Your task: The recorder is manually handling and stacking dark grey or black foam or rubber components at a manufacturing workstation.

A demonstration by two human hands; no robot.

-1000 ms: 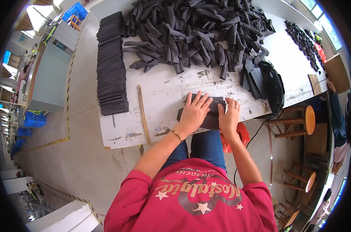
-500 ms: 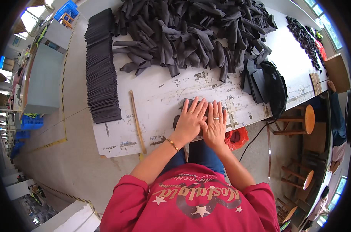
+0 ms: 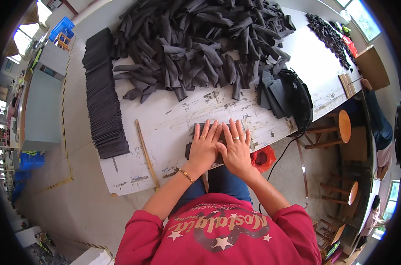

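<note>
My left hand (image 3: 203,149) lies flat with fingers stretched out on a dark grey cloth piece (image 3: 188,151) near the table's front edge. Beside it my right hand (image 3: 237,150) presses flat on the same spot, its fingers slightly spread, the thumbs close together. Most of the cloth is hidden under both palms; only bits show past the fingertips and at the left side. Neither hand grips anything. To the left of my hands a thin wooden stick (image 3: 146,152) lies on the white, scuffed table (image 3: 174,128).
A big heap of curled dark cloth pieces (image 3: 187,48) covers the far table. A long row of stacked pieces (image 3: 104,97) runs along the left. Flat pieces (image 3: 275,95) lean by a black, round mesh-covered object (image 3: 301,101) with a cord. A red bag (image 3: 263,159) hangs below the edge.
The view has shifted, so the table sits lower and further left. Both hands stay flat on the cloth; the right hand's fingers have spread a little.
</note>
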